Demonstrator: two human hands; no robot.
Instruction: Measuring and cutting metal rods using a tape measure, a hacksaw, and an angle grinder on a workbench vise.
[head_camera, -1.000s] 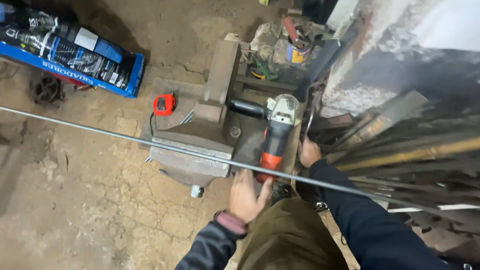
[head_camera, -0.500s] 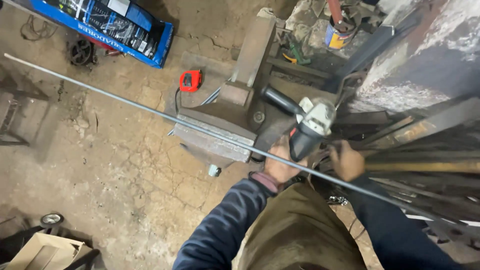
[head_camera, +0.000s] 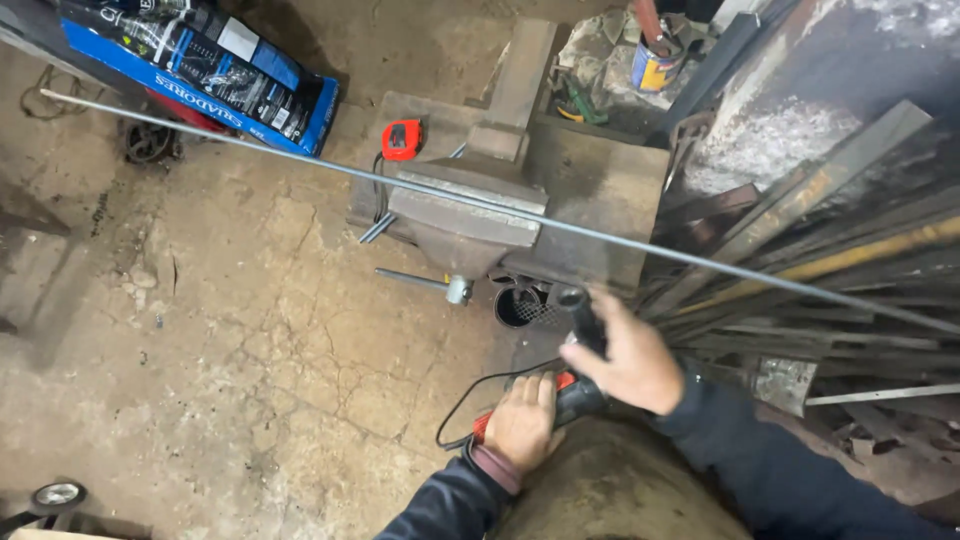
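Currently: angle grinder (head_camera: 560, 395), heavy, rigid; right hand (head_camera: 628, 362) is wrapping its side handle, left hand (head_camera: 520, 422) is clasping the body; steel rod (head_camera: 500, 205) beyond.

Most of the red-and-black angle grinder (head_camera: 560, 400) is hidden: the left hand (head_camera: 520, 425) covers its rear body, the right hand (head_camera: 625, 360) wraps its black side handle, and its disc end cannot be seen. The long thin grey steel rod (head_camera: 300, 155) runs off the right edge, so its far-right end is out of view. The blue cardboard box (head_camera: 210, 75) is cut by the top-left edge. A small caster wheel (head_camera: 55, 497) at the near left shows only partly. The paint tin (head_camera: 655, 60) at the top is cropped, and blurred.
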